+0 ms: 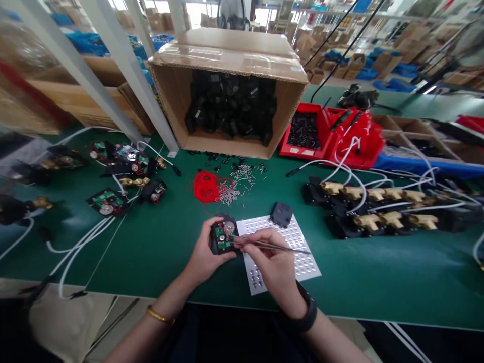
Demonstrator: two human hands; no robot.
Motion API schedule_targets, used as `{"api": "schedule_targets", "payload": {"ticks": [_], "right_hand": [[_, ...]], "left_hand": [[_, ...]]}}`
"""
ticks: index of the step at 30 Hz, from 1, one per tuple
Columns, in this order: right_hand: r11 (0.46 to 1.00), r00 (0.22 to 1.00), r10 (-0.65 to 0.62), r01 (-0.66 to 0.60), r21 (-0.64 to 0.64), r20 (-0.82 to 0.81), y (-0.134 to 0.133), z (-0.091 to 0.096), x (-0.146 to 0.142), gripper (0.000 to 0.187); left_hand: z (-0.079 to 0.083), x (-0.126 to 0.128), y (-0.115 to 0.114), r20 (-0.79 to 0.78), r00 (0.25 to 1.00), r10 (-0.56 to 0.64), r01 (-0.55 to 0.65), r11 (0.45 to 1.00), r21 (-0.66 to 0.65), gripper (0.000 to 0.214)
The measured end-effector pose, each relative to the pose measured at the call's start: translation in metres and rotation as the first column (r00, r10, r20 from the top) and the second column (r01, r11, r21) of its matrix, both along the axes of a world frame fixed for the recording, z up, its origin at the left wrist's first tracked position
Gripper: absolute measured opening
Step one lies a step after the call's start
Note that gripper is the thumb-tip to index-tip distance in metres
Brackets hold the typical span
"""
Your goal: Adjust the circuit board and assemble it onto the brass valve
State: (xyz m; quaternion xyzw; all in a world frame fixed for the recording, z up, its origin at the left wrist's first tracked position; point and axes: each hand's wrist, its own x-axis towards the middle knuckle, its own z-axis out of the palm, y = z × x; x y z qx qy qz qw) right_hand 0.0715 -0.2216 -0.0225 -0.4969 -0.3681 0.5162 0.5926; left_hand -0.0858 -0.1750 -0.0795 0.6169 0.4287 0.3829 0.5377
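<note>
My left hand [204,257] is closed around a small black unit [223,236] with a green circuit board showing inside. My right hand [270,262] pinches metal tweezers [272,245], whose tips reach into the unit. Both hands hover at the near edge of a white perforated plate [298,247] on the green table [159,252]. A black cover [282,214] lies on the plate's far corner. Just beyond sit a coil of red wire [206,186] and a scatter of small metal pins [236,184].
An open cardboard box [227,65] on its side holds black parts. Red bins [325,133] stand to its right. Brass-fitted units with white tubes [378,206] line the right. More open units with circuit boards [121,176] lie at the left.
</note>
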Motion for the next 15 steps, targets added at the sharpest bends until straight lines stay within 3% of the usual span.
{"api": "schedule_targets", "payload": {"ticks": [3,5,15], "right_hand": [[0.997,0.957,0.009,-0.029,0.067,0.291,0.0039,0.0024,-0.0017,0.007],[0.994,0.918,0.011,-0.051,0.092,0.396,0.006,0.0053,-0.0022,0.004],[0.977,0.809,0.007,-0.132,0.17,0.588,0.0112,0.0093,0.0001,0.004]], "left_hand": [[-0.0006,0.0,-0.0005,0.016,1.0,0.008,-0.008,1.0,-0.003,0.072],[-0.0004,-0.0001,-0.0008,0.007,1.0,0.011,-0.011,1.0,-0.003,0.071],[0.0016,0.001,0.0005,-0.005,1.0,0.011,-0.011,0.999,-0.046,0.073]]}}
